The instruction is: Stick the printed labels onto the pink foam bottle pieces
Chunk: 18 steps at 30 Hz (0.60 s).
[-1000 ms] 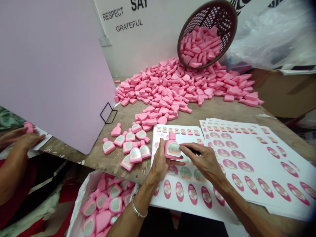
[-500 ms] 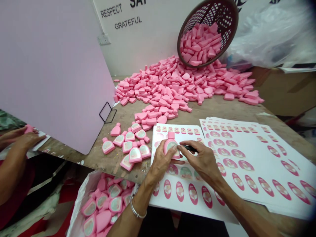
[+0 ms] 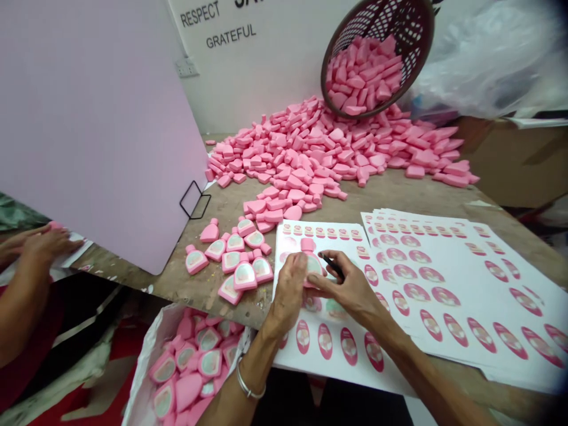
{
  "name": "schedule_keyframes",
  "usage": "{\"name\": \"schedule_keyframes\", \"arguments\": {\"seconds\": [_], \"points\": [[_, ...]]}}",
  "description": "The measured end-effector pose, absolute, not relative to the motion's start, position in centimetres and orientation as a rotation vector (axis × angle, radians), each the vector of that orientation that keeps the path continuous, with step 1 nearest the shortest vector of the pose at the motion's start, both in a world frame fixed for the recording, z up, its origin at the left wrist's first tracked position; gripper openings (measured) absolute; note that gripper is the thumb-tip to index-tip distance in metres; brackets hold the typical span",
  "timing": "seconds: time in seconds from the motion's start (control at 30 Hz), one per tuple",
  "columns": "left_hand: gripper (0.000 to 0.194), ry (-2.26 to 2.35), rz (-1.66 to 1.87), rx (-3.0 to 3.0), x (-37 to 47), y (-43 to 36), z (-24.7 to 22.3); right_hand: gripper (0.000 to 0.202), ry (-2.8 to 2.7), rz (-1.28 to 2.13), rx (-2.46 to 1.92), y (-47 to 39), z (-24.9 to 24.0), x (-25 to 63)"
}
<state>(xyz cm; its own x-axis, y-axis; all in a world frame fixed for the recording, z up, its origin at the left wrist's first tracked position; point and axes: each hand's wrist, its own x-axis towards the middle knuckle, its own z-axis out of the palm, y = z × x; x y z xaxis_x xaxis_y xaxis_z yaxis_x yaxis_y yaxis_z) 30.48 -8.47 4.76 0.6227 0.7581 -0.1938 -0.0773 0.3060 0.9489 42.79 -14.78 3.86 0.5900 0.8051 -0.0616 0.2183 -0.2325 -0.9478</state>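
Note:
My left hand [image 3: 288, 290] is closed round a small pink toy bottle [image 3: 307, 245], held upright above a white sticker sheet [image 3: 317, 370]. A pale label shows on its front, partly covered by my fingers. In my right hand [image 3: 357, 293] is a slim black pen-like tool [image 3: 332, 265]; its exact kind is unclear. The right thumb presses against the bottle's front. Left of the sheet lie several labelled pink bottles [image 3: 245, 276] on the wooden table [image 3: 186, 293].
A heap of pink bottles [image 3: 293, 151] covers the table's back, below a tipped brown basket [image 3: 326, 77]. More sticker sheets [image 3: 461, 260] lie right. Below the left edge, a white sack [image 3: 142, 370] holds labelled bottles. A pink board [image 3: 110, 148] stands left, beside another person's hands [image 3: 44, 245].
My right thumb has come onto the bottle's front, and the black tool has swung back with its tip pointing up-left. My left fingers have shifted upward along the bottle's side.

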Motion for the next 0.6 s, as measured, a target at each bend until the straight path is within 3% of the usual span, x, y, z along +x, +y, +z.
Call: {"name": "schedule_keyframes", "arguments": {"seconds": [0.17, 0.3, 0.37, 0.47, 0.6], "points": [[0.041, 0.779, 0.657, 1.267, 28.6, -8.0, 5.4, 0.061, -0.870, 0.649, -1.911, -16.2, 3.6, 44.5], [0.036, 1.157, 0.997, 1.622, 22.8, -2.6, 5.6, 0.051, -1.215, 0.594, -1.980, -15.0, 4.5, 43.8], [0.037, 1.312, 1.165, 1.795, 19.2, 1.6, 5.2, 0.059, -1.515, 0.459, -1.997, -13.0, 4.9, 42.6], [0.034, 1.310, 1.172, 1.874, 15.2, 7.9, 4.0, 0.086, -1.959, 0.234, -2.071, -8.7, 5.2, 40.7], [0.028, 1.139, 0.973, 1.976, 13.9, 13.1, 2.1, 0.100, -2.249, 0.366, -2.160, -2.9, 5.2, 39.0]]}}
